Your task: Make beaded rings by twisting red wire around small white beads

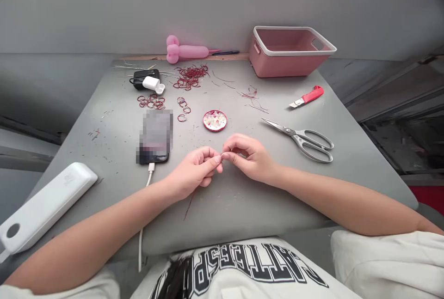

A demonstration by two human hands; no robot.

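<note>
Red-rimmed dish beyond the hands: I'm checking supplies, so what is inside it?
The red-rimmed dish holds many small beads, mostly white or pale, with some pink and red ones. Anything lying beneath the uppermost beads is covered and can't be seen.

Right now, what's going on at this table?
A person's left hand and right hand meet fingertip to fingertip, pinching something too small to make out; a red thread trails from the left hand. A dish of beads sits just beyond them. Scissors and a knife lie to the right, apart from both hands.

The thread (189, 205) is dark red, the basket (287, 64) pink.
</note>
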